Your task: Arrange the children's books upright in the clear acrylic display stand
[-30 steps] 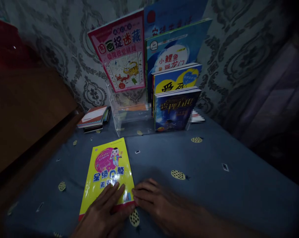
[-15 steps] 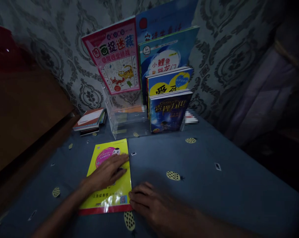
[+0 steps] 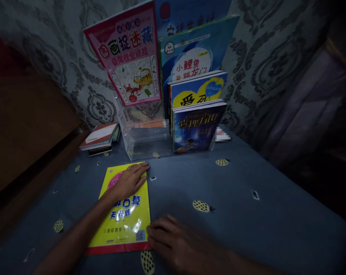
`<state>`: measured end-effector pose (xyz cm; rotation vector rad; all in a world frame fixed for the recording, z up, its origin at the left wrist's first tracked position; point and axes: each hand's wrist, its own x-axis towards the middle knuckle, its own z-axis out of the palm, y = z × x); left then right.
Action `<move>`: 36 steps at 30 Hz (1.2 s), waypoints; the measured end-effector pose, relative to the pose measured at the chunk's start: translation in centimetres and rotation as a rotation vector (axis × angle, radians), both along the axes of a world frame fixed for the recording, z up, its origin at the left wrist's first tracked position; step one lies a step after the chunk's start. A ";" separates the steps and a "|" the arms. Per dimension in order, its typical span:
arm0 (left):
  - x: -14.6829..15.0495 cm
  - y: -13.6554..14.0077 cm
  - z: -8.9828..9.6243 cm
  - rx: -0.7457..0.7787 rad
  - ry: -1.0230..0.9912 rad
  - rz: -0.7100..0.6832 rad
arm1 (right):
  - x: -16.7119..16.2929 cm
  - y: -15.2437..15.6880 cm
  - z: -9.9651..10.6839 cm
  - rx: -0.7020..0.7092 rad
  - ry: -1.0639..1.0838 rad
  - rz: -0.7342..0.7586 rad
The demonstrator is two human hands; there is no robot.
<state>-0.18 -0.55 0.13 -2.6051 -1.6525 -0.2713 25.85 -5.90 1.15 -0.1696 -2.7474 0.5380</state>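
Note:
A yellow workbook point(image 3: 126, 223) with a red bottom strip and Chinese lettering lies flat on the cloth-covered table. My left hand point(image 3: 130, 181) rests flat across its upper part, fingers stretched towards the top right corner and covering part of a pink circle. At the lower right edge of the cover, the bent fingertips of my right hand point(image 3: 173, 238) hold the workbook's side. The underside of that hand is hidden.
Behind the workbook stands a clear acrylic book rack point(image 3: 146, 149). It holds a pink picture book point(image 3: 133, 61) and several blue and yellow books, including a dark blue one point(image 3: 197, 128) in front. A small book stack point(image 3: 101, 137) lies left, beside a brown wooden panel point(image 3: 29, 130).
My left hand has slid up the workbook towards its top edge, uncovering the blue title lettering. My right hand stays at the lower right edge. The view has shifted slightly.

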 end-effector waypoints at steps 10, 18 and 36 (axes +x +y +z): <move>0.8 -2.0 -0.4 0.023 0.062 0.055 | -0.3 -0.2 -0.5 0.028 -0.015 -0.021; 1.4 -6.3 -1.1 -0.032 0.058 -0.022 | -0.4 0.1 -0.6 -0.049 -0.034 0.008; 1.6 -6.3 -0.8 -0.011 0.022 0.002 | -10.0 12.9 -3.9 -0.067 -0.001 -0.327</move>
